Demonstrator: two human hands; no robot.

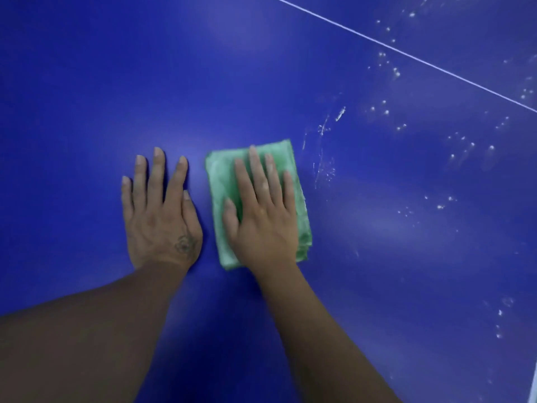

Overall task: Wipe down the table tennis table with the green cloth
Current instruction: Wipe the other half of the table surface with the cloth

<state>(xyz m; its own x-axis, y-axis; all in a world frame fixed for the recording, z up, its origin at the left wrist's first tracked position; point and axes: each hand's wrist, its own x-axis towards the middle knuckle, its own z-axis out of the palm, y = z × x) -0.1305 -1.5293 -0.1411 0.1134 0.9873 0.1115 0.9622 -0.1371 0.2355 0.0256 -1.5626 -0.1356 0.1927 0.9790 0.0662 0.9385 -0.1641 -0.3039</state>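
The blue table tennis table (261,68) fills the view. A folded green cloth (220,181) lies flat on it near the middle. My right hand (261,216) presses down on the cloth with straight, spread fingers and covers most of it. My left hand (159,216) rests flat on the bare table just left of the cloth, fingers straight and apart from it.
White specks and smears (325,167) dot the table to the right of the cloth and spread toward the far right. A thin white line (406,53) runs diagonally across the upper right. The table's white edge (533,385) shows at the bottom right corner.
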